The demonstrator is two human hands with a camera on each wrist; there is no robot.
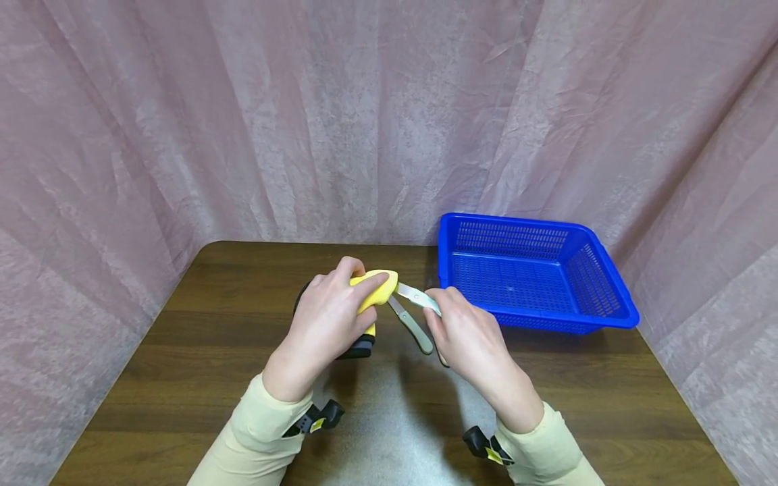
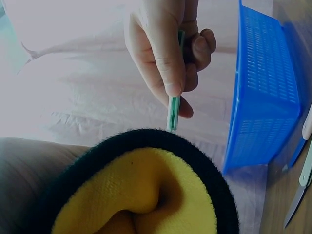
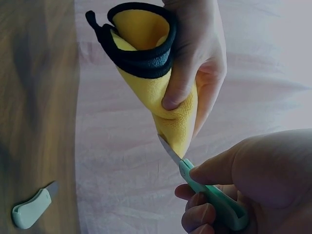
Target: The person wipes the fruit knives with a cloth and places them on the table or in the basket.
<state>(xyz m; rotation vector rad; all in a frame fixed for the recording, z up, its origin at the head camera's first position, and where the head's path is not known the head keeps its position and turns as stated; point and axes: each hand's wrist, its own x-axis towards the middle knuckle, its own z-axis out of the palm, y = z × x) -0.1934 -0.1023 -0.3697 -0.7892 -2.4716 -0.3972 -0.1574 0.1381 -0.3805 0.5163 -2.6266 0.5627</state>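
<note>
1. A curtain (image 1: 340,121) hangs behind and beside our wooden table (image 1: 200,378); we work over the near middle of its far half.
2. The blue basket (image 1: 559,322) stands at the table's far right, beyond our right hand and out of the way of our elbows.
3. The yellow cloth (image 3: 141,87), dark-edged and grey on its other face, is bunched in front of us, left of the basket. We would want several layers between skin and edge.
4. Our left hand (image 1: 328,310) grasps that cloth, thumb and fingers pinching it near its narrow end. We judge a firm but light squeeze best, with fingertips off the edge's line.
5. Our right hand (image 1: 474,334) grips the green handle of a knife (image 1: 419,298), fingers curled round it.
6. Two other knives lie on the table: a green-handled one (image 1: 415,331) below the work, and another (image 2: 307,127), partly cut off in the left wrist view. We should mind our wrists there.
7. The held blade (image 3: 169,148) meets the cloth's end. Wiping, we think, goes safest from spine toward edge, never pushing the point inward.
</note>
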